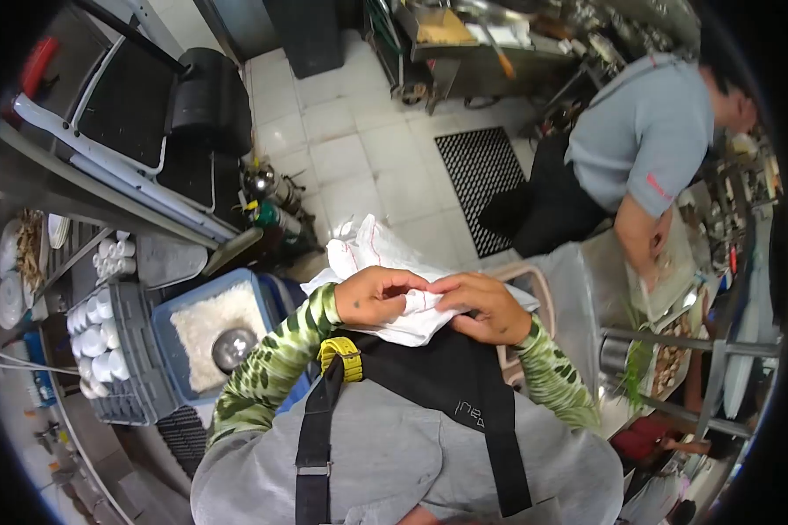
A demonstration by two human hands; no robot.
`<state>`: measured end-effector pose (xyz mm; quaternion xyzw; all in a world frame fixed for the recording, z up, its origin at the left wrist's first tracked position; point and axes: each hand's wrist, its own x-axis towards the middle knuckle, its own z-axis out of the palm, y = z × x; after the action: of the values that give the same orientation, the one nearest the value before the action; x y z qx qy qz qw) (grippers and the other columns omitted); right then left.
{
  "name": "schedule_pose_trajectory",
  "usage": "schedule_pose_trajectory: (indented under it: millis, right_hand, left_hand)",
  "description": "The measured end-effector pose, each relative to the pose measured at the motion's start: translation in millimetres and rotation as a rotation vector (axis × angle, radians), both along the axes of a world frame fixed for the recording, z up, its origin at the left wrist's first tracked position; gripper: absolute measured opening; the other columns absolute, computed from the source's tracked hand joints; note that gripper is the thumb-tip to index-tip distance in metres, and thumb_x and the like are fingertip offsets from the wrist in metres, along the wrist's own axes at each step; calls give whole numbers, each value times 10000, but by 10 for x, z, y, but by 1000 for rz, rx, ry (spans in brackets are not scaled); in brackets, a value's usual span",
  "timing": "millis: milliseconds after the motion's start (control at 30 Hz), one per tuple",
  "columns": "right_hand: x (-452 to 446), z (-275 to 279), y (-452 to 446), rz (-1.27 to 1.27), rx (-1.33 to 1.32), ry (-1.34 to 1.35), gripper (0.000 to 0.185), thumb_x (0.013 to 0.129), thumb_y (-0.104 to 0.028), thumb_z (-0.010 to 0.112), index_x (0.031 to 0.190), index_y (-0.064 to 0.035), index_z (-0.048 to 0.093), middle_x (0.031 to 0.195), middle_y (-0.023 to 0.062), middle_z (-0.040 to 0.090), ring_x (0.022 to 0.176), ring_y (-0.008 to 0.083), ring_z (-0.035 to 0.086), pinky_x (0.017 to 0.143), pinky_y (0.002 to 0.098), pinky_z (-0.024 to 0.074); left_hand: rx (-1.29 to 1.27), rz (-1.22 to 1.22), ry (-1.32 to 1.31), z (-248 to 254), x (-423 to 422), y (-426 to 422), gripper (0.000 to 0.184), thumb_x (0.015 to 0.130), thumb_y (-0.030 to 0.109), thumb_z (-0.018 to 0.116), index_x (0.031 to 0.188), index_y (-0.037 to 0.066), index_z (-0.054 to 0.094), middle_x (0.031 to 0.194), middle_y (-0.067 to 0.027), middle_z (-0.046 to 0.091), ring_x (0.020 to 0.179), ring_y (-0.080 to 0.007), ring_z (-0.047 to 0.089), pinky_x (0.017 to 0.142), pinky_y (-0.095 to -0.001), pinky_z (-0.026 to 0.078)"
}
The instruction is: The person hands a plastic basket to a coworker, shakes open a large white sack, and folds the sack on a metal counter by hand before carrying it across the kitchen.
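A white cloth with thin red lines (381, 249) is bunched in front of my chest, over the top of the black apron (438, 367). My left hand (376, 296) pinches the cloth from the left side, below the patterned green sleeve and yellow watch strap (341, 359). From the right, my right hand (483, 306) grips the same cloth with curled fingers. The two hands meet at the fingertips, with a fold of cloth between and below them.
At left stand a blue bin of white grains (214, 337) with a metal bowl (235, 350) and a grey crate of white cups (136, 350). A co-worker (643, 131) leans over a counter at right. Black mat (481, 175) on the tiled floor.
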<state>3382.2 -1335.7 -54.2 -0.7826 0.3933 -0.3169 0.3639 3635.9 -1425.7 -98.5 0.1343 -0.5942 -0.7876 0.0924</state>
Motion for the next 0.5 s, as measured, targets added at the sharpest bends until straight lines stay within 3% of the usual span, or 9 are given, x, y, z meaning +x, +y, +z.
schedule_pose_trajectory:
  millis: [33,133,167,267,367,500]
  right_hand:
    - [28,36,-142,18,34,-23,327,717,-33,757,1030,-84,677,1218,104,641,1059,281,635,877,373,502]
    - [193,235,-483,-8,-29,-2,287,728,-36,769,1002,-75,693,1268,144,608,1108,300,622,909,379,509]
    - [250,280,-559,-62,7,14,249,738,-47,781,974,-62,702,1300,178,577,1151,321,606,949,394,502]
    - [343,248,-844,-148,-87,25,242,735,-38,777,964,-55,701,1304,187,572,1153,329,605,941,407,505]
    - [436,185,-1064,-226,-135,26,244,714,2,752,948,-44,699,1244,172,612,1071,313,645,895,378,524]
    - [519,146,-1385,-284,-175,11,238,707,33,723,936,-25,692,1109,152,666,951,307,676,822,358,538]
  left_hand:
    - [-51,-10,-44,43,-8,-150,405,934,58,544,1328,-36,558,1120,-69,661,1006,-95,596,865,-242,477]
    - [-462,89,-84,137,-43,-640,269,906,119,564,1122,15,685,776,-98,682,666,-132,615,623,-301,492]
    - [-471,221,23,195,-51,-748,204,886,106,579,1031,14,690,689,-130,634,592,-161,599,573,-316,471]
    - [-540,272,1,653,105,-1131,155,882,140,622,944,10,679,708,-124,653,604,-221,631,575,-343,481]
    - [-865,301,64,721,90,-1332,139,869,102,627,949,-2,673,710,-112,654,597,-215,633,561,-329,481]
    - [-905,394,-23,848,29,-1461,163,864,164,670,914,9,676,721,-150,649,623,-305,641,572,-378,495]
